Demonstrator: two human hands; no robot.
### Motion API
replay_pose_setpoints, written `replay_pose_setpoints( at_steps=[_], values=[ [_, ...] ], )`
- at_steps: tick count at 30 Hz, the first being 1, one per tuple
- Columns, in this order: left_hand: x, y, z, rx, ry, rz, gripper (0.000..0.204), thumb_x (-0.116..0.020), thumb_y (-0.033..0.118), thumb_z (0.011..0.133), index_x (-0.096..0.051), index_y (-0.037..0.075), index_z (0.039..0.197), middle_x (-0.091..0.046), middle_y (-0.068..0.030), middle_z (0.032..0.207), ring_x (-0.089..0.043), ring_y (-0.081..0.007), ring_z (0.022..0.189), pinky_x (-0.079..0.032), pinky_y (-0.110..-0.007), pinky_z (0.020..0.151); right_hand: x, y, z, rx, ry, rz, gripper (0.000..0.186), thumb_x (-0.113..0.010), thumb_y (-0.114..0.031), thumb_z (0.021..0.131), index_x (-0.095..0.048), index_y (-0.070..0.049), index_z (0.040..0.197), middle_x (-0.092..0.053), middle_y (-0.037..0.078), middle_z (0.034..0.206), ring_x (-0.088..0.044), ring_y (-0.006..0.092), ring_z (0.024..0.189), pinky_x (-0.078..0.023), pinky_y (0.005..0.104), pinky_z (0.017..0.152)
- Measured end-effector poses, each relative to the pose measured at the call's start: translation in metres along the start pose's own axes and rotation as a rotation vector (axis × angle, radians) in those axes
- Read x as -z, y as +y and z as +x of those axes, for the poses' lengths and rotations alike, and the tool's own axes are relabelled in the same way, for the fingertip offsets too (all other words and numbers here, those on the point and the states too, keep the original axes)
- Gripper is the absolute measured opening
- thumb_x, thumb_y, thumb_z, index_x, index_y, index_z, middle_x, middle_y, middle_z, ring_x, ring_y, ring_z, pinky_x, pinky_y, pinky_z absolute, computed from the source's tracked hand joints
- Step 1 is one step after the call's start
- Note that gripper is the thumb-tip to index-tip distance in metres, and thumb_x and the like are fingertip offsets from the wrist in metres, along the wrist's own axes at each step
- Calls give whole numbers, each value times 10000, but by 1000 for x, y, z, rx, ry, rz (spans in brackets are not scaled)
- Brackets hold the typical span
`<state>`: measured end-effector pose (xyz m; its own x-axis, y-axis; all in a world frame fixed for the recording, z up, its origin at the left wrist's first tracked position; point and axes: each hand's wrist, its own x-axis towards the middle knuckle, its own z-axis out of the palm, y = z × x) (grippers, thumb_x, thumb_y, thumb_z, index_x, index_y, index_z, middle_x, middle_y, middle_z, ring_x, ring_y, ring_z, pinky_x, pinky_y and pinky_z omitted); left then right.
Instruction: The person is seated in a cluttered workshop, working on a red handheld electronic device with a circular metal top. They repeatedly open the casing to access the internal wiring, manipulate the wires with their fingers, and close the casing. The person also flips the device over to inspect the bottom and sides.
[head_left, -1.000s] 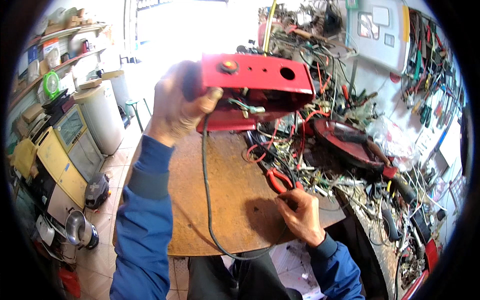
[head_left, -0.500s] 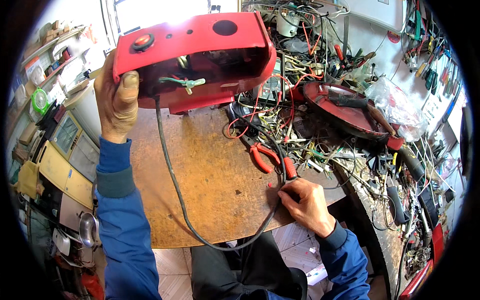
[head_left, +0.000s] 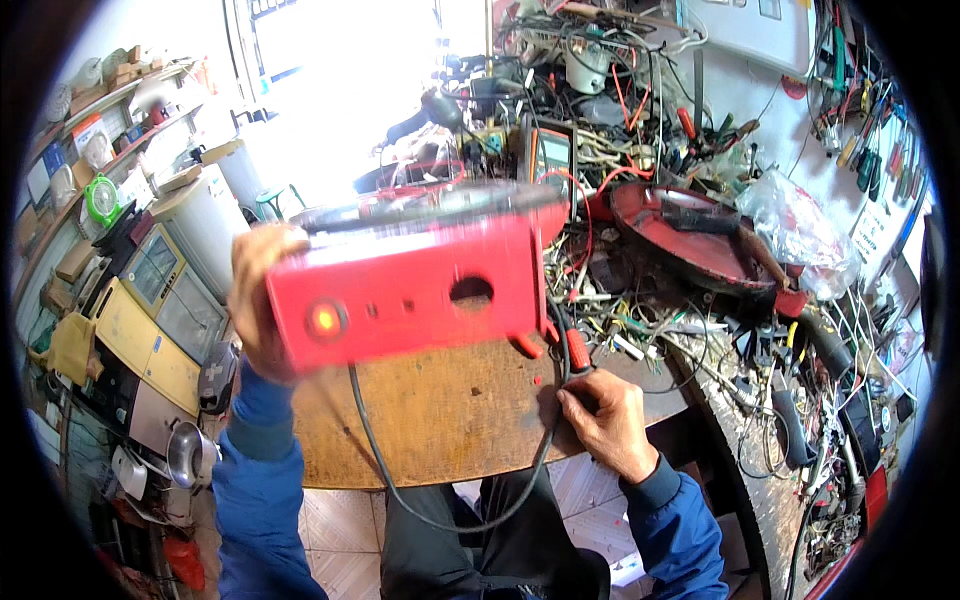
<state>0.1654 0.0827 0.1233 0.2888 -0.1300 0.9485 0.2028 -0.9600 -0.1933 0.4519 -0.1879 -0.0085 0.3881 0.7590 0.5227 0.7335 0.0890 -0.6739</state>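
My left hand (head_left: 258, 300) is wrapped around the left end of a red metal housing (head_left: 415, 315), held up above the table and blurred by motion. Its front panel faces me, with an orange round button or lamp (head_left: 325, 320), two small holes and one large round hole. From its underside a black cable (head_left: 372, 440) hangs in a loop over the table's front edge and rises to my right hand (head_left: 612, 420), which pinches it. Just beyond those fingers lie red-handled pliers (head_left: 577, 350), partly hidden by the housing.
The wooden table (head_left: 450, 420) spans the front. On the right are tangled wires, a red round pan-like part (head_left: 690, 235) with a hammer-like tool on it, and a clear plastic bag (head_left: 800, 225). A meter (head_left: 553, 155) stands behind. A metal bowl (head_left: 190, 455) is at lower left.
The red housing has come down and tipped, so its button panel now faces me and its open side with the loose wires is out of sight. My right hand has barely moved.
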Motion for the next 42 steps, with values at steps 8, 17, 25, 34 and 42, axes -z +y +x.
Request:
replay_pose_setpoints(
  at_steps=[8,17,25,34,42],
  values=[
    [41,39,-43,-24,-196,-11,396,-773,237,892,-646,23,1200,-697,-183,1157,-675,-385,1045,-551,-532,952,23,3,15,-184,-20,125,156,-797,-115,949,-790,28,1011,-769,147,845,-728,181,777,-563,355,702],
    [68,54,-71,-27,-397,46,262,-732,110,899,-688,101,1157,-704,-90,1199,-658,-284,1096,-558,-501,961,29,-41,209,130,49,-58,186,-732,-119,959,-779,53,1012,-778,213,855,-771,266,769,-595,388,737],
    [67,57,-82,-89,-462,-24,253,-678,190,962,-666,155,1212,-678,-18,1168,-612,-194,1066,-542,-390,857,-79,17,386,201,-157,-544,305,-796,-258,933,-759,41,888,-751,304,926,-750,483,948,-592,552,884],
    [62,57,-79,-87,-410,-90,246,-720,142,942,-667,98,1179,-680,-78,1199,-636,-250,1122,-572,-486,927,-145,47,436,-10,-114,-754,432,-785,-417,970,-768,8,1044,-779,260,1093,-753,452,1060,-610,541,897],
    [64,60,-92,-53,-472,-129,296,-716,163,899,-665,171,1190,-680,-10,1150,-608,-197,1047,-538,-417,823,-122,50,408,220,-26,-729,635,-816,-558,914,-685,45,765,-729,311,844,-730,504,850,-559,586,759]
  ],
)
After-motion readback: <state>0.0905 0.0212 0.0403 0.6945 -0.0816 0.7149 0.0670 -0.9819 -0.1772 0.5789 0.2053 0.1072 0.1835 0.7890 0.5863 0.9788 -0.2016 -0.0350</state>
